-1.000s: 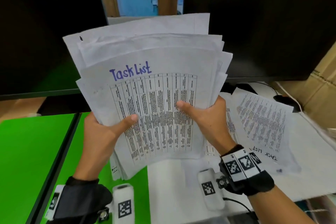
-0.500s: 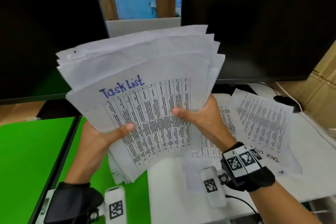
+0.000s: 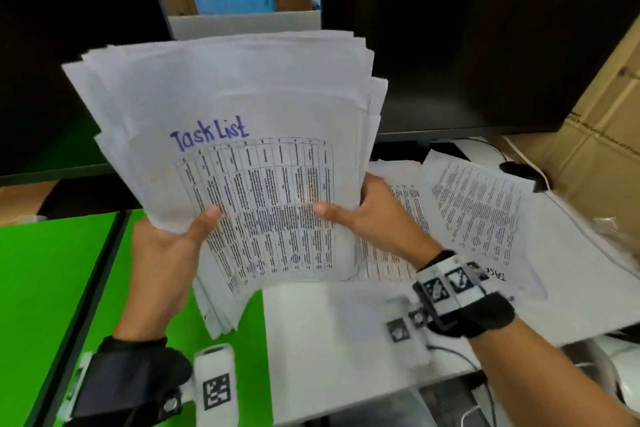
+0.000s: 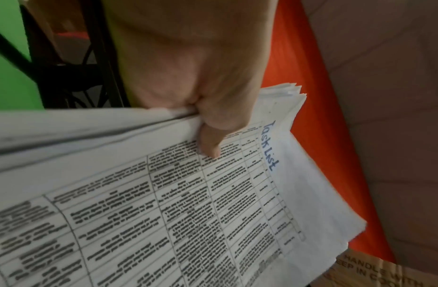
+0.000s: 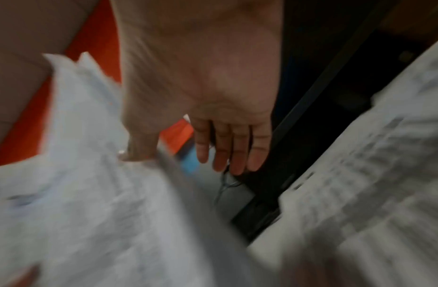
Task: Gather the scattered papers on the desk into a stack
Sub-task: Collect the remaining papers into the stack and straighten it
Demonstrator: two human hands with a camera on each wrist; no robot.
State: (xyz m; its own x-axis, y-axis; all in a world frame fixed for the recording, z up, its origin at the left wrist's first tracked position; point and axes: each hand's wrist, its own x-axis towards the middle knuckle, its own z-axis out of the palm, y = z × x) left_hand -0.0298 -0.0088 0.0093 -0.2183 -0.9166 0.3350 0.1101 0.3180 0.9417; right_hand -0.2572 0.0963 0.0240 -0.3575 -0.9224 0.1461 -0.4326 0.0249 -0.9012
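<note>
I hold a thick paper stack (image 3: 242, 121) upright in front of me, its top sheet headed "Task List" in blue. My left hand (image 3: 173, 253) grips its lower left edge, thumb (image 4: 209, 143) on the printed table and fingers hidden behind. My right hand (image 3: 374, 215) holds the right edge, thumb on the front sheet and fingers (image 5: 228, 153) straight behind the paper stack (image 5: 90, 174). The sheets' edges are uneven. Loose printed papers (image 3: 478, 208) lie on the white desk (image 3: 571, 288) to the right, under my right wrist.
Two black monitors (image 3: 467, 45) stand behind the stack. A cardboard box (image 3: 609, 135) sits at the far right, with a black mouse (image 3: 519, 170) and cable before it. A green surface (image 3: 45, 288) covers the left side.
The fanned sheets have drawn closer together and the stack has swung a little to the left. Both hands stay at its lower edges.
</note>
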